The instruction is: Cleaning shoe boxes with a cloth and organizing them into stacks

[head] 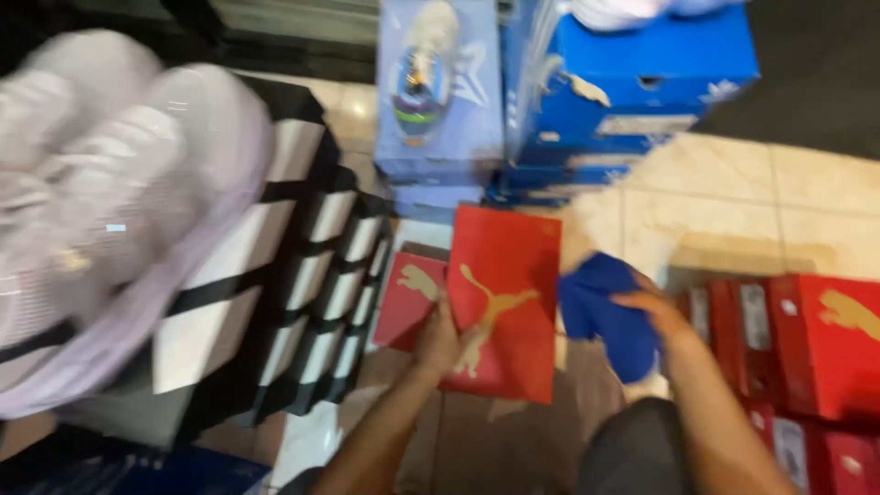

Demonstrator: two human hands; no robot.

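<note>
My left hand [442, 341] grips the lower left edge of a red shoebox lid [509, 275] with a gold animal figure on it, held tilted over a second red box [405, 295]. Just right of the lid, my right hand [653, 307] is closed on a blue cloth [600, 312]. The picture is blurred by motion.
Pale pink shoes [101, 183] sit on a stack of black-and-white boxes [302, 275] at left. Blue shoeboxes [632, 82] and a light blue box [440, 82] are stacked at the back. More red boxes [816, 348] stand at right on the tiled floor [788, 202].
</note>
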